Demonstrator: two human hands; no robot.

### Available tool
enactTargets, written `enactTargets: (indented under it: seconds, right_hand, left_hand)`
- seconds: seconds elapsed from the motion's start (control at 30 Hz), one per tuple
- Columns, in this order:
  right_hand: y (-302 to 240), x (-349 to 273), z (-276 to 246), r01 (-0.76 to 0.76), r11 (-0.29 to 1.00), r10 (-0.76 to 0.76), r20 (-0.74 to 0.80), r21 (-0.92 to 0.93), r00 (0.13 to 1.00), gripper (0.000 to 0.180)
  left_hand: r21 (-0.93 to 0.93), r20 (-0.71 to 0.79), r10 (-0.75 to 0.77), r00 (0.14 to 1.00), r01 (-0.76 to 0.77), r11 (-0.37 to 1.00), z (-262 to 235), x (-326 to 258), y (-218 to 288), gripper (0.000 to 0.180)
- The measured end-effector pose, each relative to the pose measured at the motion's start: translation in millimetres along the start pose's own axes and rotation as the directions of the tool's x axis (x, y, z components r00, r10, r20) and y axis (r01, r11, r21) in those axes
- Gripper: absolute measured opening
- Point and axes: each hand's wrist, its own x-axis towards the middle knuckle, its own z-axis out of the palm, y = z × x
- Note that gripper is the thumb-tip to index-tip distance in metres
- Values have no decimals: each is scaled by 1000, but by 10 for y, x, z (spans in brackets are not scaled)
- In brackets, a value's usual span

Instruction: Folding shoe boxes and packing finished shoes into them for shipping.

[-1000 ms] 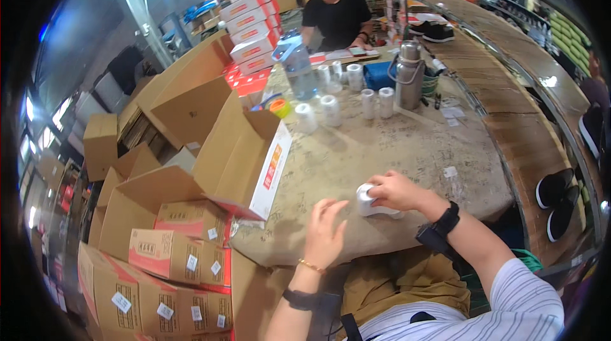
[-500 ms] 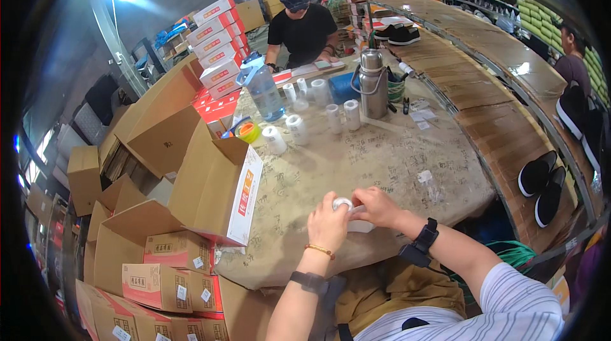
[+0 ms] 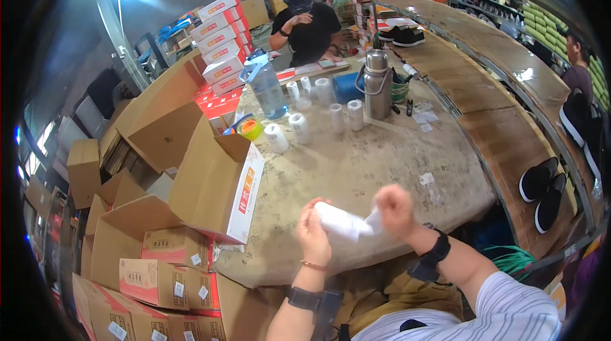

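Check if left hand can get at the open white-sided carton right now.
Probably yes: the left hand is close to the open white-sided carton, with just tabletop showing between them. It's holding the white roll, though, so it isn't free.

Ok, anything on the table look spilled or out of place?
No visible spill. A white scrap sits alone toward the right side of the table, apart from the rolls, so it looks stray; loose or stuck, I can't tell.
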Motion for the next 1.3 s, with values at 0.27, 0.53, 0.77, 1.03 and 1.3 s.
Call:
enactTargets:
  seconds: [0.27,0.53,0.77,1.03,1.3]
  right_hand:
    - [111,-229,12,-360,932,363,166,-51,917,18]
    - [538,-460,264,-378,926,375,193,-27,906,19]
    - [1128,-261,208,-540,822,562,102,-180,821,21]
    - [1875,1235,708,-113,724,338,207,-681,918,19]
    - [2145,1620,1033,-37,583,496,319,-812,808,27]
  left_hand:
    - [-342,-299,-190,935,81,936,100,12,1,33]
    - [162,-234,-25,972,65,985,-120,142,-408,26]
    - [997,29,253,967,-9,-81,-824,367,-474,57]
    - [992,42,155,987,-23,-124,-741,442,-399,59]
    - [994,48,140,989,-33,-106,-705,455,-354,57]
